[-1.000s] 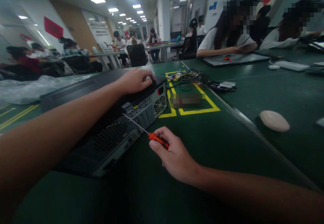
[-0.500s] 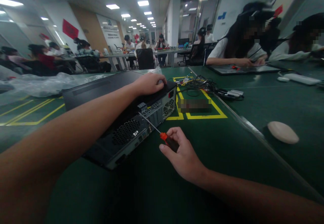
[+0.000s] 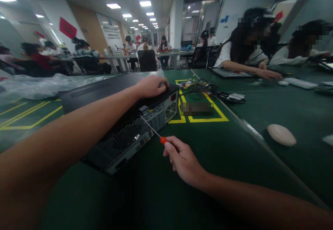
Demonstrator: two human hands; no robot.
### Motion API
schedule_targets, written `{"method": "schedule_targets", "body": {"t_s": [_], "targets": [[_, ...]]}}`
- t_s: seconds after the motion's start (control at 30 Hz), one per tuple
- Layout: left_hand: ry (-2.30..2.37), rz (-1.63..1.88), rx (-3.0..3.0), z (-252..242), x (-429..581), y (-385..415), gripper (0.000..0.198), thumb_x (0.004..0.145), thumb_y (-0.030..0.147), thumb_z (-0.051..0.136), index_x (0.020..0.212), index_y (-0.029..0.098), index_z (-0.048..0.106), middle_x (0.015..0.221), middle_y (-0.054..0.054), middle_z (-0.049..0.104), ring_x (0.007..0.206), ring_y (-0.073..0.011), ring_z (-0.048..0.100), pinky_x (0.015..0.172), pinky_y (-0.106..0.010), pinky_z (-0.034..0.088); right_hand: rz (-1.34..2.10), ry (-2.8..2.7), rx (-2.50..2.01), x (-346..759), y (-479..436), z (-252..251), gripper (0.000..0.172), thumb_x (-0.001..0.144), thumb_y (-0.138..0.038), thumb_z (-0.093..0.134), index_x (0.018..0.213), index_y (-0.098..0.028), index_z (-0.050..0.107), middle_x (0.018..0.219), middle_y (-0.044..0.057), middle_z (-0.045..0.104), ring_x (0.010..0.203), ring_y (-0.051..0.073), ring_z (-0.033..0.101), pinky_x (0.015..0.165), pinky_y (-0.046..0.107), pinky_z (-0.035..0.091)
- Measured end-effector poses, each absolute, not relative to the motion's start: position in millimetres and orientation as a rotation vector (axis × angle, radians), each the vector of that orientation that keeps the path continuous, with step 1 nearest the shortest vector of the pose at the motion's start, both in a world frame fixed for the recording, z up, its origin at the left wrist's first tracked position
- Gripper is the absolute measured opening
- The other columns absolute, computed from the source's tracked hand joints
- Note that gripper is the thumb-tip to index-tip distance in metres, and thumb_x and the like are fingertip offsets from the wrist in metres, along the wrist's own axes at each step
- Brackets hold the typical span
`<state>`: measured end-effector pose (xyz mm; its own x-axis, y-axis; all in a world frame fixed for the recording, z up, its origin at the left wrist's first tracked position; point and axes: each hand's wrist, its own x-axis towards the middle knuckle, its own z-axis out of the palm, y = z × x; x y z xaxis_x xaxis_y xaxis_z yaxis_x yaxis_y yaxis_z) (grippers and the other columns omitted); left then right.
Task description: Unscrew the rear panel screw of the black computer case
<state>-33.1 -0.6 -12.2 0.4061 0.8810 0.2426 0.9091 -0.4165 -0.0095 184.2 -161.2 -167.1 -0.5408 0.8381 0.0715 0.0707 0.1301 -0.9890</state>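
A black desktop computer case (image 3: 104,91) lies on its side on the green table, its metal back panel with vents and ports turned toward me. My left hand (image 3: 152,85) rests on the top of the case near its right corner, fingers bent over the surface, gripping nothing that I can see. My right hand (image 3: 182,157) is closed around the handle of a screwdriver (image 3: 163,140), whose orange collar shows at the fingers. The long shaft points up and left, its tip at the back panel's upper edge. Whether a screw sits there is too small to tell.
A tangle of cables (image 3: 208,86) lies beyond the case, beside yellow tape markings (image 3: 208,120). A pale rounded object (image 3: 281,134) sits at the right. Clear plastic wrap (image 3: 39,84) is at the left. Across the table a person (image 3: 244,50) works over a dark flat panel (image 3: 231,73).
My right hand's fingers have closed further round the screwdriver handle and its thumb has shifted forward. The left hand stays on the case. The view has turned slightly; the person across reaches rightward.
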Motion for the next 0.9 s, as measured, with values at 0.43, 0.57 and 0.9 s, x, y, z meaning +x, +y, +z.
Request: {"method": "schedule_targets", "body": {"t_s": [0.43,0.57,0.9], "targets": [[-1.597,-0.286,-2.498,-13.5,-36.7,2.5,0.048,0.098,0.033,0.050,0.131,0.019,0.082,0.086,-0.008,0.073,0.081,-0.0218,0.066,0.086,-0.035,0.050,1.442,-1.734,-0.857,182.8,-160.2,-166.3,0.021,0.096,-0.024,0.071,0.100,-0.025,0.051,0.081,-0.007,0.051,0.073,0.015,0.049,0.068,0.031,0.038],[-1.597,-0.284,-2.511,-13.2,-38.4,3.3,0.052,0.094,0.040,0.052,0.131,0.019,0.082,0.084,-0.008,0.073,0.077,-0.0226,0.064,0.083,-0.036,0.048,1.424,-1.712,-0.794,183.4,-159.9,-168.7,0.020,0.098,-0.027,0.072,0.101,-0.025,0.052,0.082,-0.006,0.053,0.075,0.016,0.052,0.071,0.031,0.039],[-1.679,-0.284,-2.503,-12.7,-38.3,2.0,0.055,0.091,0.046,0.052,0.130,0.023,0.082,0.082,-0.008,0.073,0.078,-0.0254,0.064,0.082,-0.038,0.047,1.443,-1.711,-0.826,184.9,-162.1,-164.8,0.019,0.102,-0.036,0.073,0.105,-0.024,0.058,0.080,-0.006,0.053,0.071,0.015,0.050,0.067,0.030,0.040]]}}
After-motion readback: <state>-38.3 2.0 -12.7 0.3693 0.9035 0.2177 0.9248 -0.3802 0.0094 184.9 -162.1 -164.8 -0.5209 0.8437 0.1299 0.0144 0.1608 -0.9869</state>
